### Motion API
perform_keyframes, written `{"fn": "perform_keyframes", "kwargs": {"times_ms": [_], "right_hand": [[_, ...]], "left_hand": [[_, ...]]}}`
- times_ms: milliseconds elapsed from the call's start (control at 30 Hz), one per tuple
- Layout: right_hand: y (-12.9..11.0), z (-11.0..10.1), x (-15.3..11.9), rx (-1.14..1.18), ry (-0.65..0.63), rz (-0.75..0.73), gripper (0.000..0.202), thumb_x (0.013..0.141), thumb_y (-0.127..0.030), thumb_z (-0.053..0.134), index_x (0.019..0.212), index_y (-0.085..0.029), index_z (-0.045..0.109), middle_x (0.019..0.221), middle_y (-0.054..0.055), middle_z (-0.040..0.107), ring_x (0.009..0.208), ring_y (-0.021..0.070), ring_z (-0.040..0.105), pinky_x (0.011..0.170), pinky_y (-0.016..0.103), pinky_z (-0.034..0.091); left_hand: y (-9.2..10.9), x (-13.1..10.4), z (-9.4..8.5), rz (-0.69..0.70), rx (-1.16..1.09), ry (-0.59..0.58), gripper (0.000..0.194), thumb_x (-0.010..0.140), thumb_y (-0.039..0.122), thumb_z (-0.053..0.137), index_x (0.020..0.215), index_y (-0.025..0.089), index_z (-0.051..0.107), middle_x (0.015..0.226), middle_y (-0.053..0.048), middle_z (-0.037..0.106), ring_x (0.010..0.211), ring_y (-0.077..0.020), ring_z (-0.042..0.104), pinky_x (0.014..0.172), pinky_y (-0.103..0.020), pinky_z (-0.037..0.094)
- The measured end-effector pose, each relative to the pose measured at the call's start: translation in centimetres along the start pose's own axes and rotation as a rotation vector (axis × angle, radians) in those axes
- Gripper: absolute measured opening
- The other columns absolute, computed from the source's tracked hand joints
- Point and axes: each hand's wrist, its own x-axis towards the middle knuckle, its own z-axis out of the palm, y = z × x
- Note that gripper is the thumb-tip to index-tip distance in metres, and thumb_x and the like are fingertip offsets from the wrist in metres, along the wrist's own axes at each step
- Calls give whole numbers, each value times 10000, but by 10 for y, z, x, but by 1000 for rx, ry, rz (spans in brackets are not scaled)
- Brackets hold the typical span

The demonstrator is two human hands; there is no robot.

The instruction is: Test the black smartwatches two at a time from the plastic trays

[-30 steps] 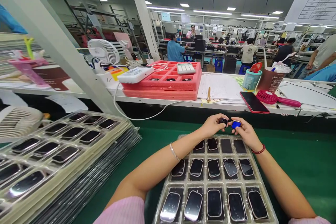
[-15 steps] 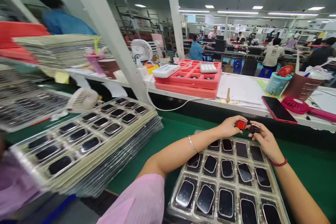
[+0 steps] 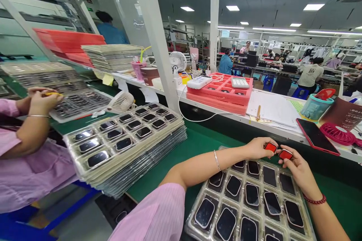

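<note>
Above the far edge of a clear plastic tray [image 3: 261, 192], my left hand [image 3: 258, 147] pinches a smartwatch body [image 3: 270, 148] whose front face shows red. Close beside it, my right hand [image 3: 298, 165] grips a second smartwatch body [image 3: 285, 154], also with a red face. The two pieces are held side by side, nearly touching. Below them the tray carries rows of dark-faced watch bodies [image 3: 273, 203], one per pocket. Two far-right pockets [image 3: 269, 176] under my hands show only a dark lining.
To the left stands a tall stack of trays [image 3: 149, 158] with watch bodies on top. Beyond it, a co-worker's hands [image 3: 45, 101] hold something yellow. On the shelf ahead lie red foam trays [image 3: 220, 101], a phone [image 3: 316, 135], a cup [image 3: 315, 107] and a pink fan [image 3: 338, 134].
My view has swung left, bringing the co-worker into sight. In my right hand the watch body has turned from its dark side to its red face.
</note>
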Motion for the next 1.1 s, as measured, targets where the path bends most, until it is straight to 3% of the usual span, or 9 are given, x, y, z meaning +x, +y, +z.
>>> {"fn": "perform_keyframes", "kwargs": {"times_ms": [300,433,567,700,1100], "right_hand": [[6,-4,1,44,8,54,406,873,-462,592,1182,-199,588,1068,117,662,697,175,606,632,301,528],[5,-2,0,83,33,71,371,831,-482,651,1067,-196,632,972,100,677,646,160,574,598,289,523],[1,2,-1,102,39,53,375,821,-505,657,1011,-183,635,879,85,668,607,148,542,546,272,492],[-3,8,-1,113,30,45,410,825,-531,640,1015,-169,611,870,91,664,589,140,522,509,260,451],[-10,22,3,157,46,-7,383,828,-458,624,1088,-192,535,906,68,643,545,99,477,486,227,399]], "left_hand": [[4,-3,4,-47,-99,-21,180,845,214,589,970,98,647,713,-28,609,602,-101,566,622,-258,499],[14,-7,5,-92,-113,-22,182,883,211,535,955,93,653,703,-27,604,600,-99,574,613,-239,484],[19,-9,4,-124,-63,2,246,895,244,497,1032,101,643,753,-45,633,549,-88,577,505,-185,402],[17,-8,1,-145,-24,18,318,884,267,453,1113,112,611,838,-77,662,539,-92,599,428,-157,317],[7,-4,-4,-51,25,29,391,725,227,554,1101,123,547,802,-37,620,569,-108,605,397,-147,346]]}}
